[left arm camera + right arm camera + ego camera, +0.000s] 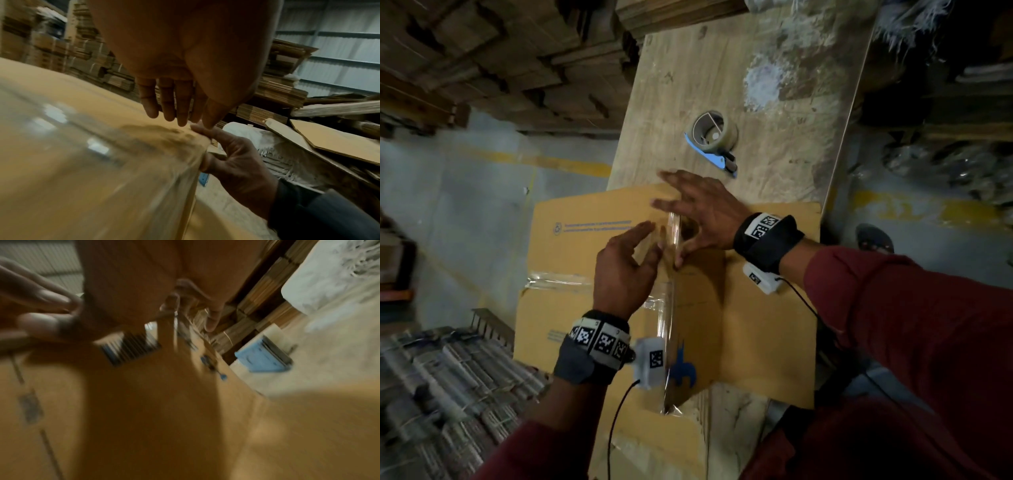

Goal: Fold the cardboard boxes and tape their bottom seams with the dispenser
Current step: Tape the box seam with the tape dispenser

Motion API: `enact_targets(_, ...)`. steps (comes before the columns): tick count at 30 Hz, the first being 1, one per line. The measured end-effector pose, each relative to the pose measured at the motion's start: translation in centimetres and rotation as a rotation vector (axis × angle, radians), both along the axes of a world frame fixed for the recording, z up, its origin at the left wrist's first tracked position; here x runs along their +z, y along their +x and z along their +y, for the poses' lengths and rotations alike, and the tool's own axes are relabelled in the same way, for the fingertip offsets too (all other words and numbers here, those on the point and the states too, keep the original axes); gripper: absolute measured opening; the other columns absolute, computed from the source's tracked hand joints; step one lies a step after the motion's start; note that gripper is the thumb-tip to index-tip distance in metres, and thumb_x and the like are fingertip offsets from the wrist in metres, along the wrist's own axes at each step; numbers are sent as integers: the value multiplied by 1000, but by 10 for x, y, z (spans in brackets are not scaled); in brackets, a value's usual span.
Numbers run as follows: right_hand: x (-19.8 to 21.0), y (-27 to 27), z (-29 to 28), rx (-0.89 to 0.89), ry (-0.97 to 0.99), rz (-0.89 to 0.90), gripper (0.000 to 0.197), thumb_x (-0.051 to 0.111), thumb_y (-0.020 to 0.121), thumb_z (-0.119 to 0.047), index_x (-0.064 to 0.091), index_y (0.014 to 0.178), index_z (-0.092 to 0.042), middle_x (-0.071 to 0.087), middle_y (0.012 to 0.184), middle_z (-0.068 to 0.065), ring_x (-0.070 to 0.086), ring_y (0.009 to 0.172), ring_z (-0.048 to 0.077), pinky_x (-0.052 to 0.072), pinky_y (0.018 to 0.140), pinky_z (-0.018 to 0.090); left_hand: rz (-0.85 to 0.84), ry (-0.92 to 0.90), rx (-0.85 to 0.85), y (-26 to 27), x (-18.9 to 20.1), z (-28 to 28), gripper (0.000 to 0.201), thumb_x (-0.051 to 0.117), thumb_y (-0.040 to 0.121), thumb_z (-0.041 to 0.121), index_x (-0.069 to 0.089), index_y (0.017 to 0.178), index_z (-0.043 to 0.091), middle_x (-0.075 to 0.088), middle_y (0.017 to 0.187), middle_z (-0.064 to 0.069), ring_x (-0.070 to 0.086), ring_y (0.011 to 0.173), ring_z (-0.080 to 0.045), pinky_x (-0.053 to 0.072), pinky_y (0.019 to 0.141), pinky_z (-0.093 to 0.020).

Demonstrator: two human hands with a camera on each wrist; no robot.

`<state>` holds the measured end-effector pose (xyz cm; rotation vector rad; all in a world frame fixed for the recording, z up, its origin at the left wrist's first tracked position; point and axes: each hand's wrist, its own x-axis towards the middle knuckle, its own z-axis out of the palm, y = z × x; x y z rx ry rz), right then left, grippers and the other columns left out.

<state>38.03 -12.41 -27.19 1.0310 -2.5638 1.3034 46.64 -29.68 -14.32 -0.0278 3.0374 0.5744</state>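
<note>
A folded cardboard box (585, 250) stands on the wooden table (784, 164), with clear tape (670, 308) running along its top edge and a second strip crossing its left face. My left hand (650, 240) hovers over the box top with straight fingers (174, 107). My right hand (681, 219) is spread over the far corner, its thumb (203, 131) touching the taped edge. The tape dispenser (714, 137), blue-handled with a brown roll, lies on the table beyond the box, held by neither hand. The right wrist view is blurred but shows the box (144, 402) and dispenser (261, 358).
Stacks of flattened cardboard (500, 68) fill the upper left, and more lie behind the table (277, 91). Bundled sheets (448, 377) sit low on the left. A sandalled foot (875, 238) stands on the concrete floor to the right of the table.
</note>
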Motion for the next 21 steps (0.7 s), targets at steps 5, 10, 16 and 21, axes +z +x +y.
enact_targets(5,-13,-2,2,47,32,79,84,63,72,-72,54,146,-33,25,167,9,19,154,36,34,108,64,38,19,1,29,-11,-5,31,70,91,35,75,121,27,72,111,5,65,94,-15,59,71,-41)
enact_targets(10,3,9,6,30,153,109,120,46,58,-102,26,159,-39,3,171,9,-2,157,30,9,119,65,42,-21,-15,59,-11,-14,26,72,91,36,76,115,30,67,106,9,64,86,-8,57,66,-35)
enact_targets(16,12,34,-24,117,132,385,80,40,81,-86,60,139,-35,43,158,8,25,152,37,16,114,75,-28,120,82,89,-9,-27,7,80,92,25,78,98,28,74,88,12,68,77,-10,57,61,-27)
enact_targets(21,11,39,-28,193,206,381,65,40,89,-75,65,133,-35,54,150,1,31,150,39,19,110,79,-62,199,160,107,-13,-38,8,82,89,20,79,96,24,75,87,7,70,79,-10,58,62,-26)
